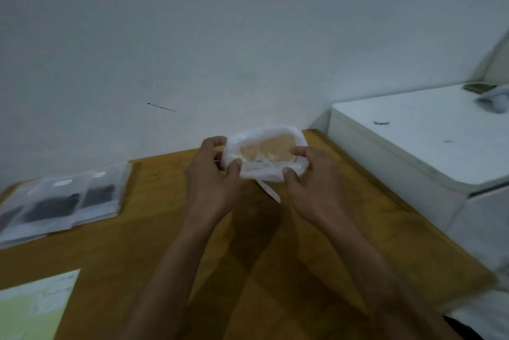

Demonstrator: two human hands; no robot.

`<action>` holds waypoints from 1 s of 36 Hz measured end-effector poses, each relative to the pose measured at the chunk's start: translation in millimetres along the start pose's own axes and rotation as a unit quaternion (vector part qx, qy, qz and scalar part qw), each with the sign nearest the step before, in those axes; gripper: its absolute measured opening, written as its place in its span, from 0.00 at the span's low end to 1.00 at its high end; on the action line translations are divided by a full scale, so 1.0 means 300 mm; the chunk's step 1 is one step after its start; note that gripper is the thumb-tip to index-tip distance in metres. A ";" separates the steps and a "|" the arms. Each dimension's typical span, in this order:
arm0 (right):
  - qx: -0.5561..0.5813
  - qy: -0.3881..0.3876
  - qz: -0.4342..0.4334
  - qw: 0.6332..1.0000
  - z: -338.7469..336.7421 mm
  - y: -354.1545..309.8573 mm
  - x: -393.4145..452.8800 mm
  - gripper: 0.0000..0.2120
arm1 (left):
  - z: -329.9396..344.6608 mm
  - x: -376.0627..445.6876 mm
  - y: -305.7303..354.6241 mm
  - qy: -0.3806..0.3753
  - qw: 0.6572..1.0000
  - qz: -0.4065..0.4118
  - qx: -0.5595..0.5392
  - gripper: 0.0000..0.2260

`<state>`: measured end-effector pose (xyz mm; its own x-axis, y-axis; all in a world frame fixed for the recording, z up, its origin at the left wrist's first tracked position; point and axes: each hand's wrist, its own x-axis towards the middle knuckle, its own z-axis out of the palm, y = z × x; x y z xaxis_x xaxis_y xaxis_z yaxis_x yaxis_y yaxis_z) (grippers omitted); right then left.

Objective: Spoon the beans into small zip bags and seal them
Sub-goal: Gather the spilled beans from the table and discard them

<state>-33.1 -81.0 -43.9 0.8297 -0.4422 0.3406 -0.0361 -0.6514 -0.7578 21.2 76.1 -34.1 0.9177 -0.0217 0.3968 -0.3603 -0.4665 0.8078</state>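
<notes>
A white plastic container with a see-through bottom hangs tilted above the far part of the wooden table. My left hand grips its left rim and my right hand grips its right rim. A thin white strip, perhaps a spoon handle, pokes out below the container. Several clear zip bags holding dark beans lie flat at the table's left edge. The view is blurred.
A white appliance or box stands against the table's right side with small items on top. A pale green sheet lies at the near left corner. A plain wall rises behind the table.
</notes>
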 end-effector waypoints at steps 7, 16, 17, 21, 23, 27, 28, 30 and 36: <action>-0.022 0.202 0.039 0.978 -0.406 0.165 -0.175 0.17 | 0.240 -0.185 0.298 -0.129 0.986 0.072 -0.081 0.16; -0.051 0.391 0.197 0.897 -0.756 0.452 -0.496 0.15 | 0.610 -0.576 0.554 -0.312 0.932 0.152 -0.103 0.18; -0.043 0.402 0.220 0.888 -0.779 0.490 -0.530 0.15 | 0.648 -0.626 0.572 -0.335 0.923 0.163 -0.096 0.20; -0.033 0.404 0.321 0.856 -0.831 0.662 -0.659 0.16 | 0.791 -0.816 0.598 -0.435 0.882 0.177 -0.020 0.24; -0.026 0.376 0.371 0.849 -0.819 0.739 -0.705 0.16 | 0.840 -0.879 0.573 -0.473 0.867 0.157 0.019 0.23; -0.016 0.316 0.444 0.838 -0.769 0.886 -0.792 0.15 | 0.941 -0.984 0.477 -0.538 0.832 0.108 0.089 0.22; -0.013 0.302 0.458 0.836 -0.752 0.918 -0.811 0.16 | 0.961 -1.005 0.449 -0.550 0.824 0.096 0.101 0.21; -0.008 0.276 0.483 0.831 -0.724 0.976 -0.845 0.16 | 0.997 -1.044 0.404 -0.565 0.813 0.080 0.118 0.20; -0.011 0.191 0.543 0.818 -0.655 1.075 -0.894 0.11 | 1.065 -1.086 0.322 -0.595 0.783 0.058 0.174 0.29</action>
<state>-376.8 -293.4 -270.3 0.0673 -0.9250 -0.3740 -0.6493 0.2440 -0.7204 -259.1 -244.3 -224.6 0.4635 -0.7936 -0.3942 -0.5759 -0.6078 0.5468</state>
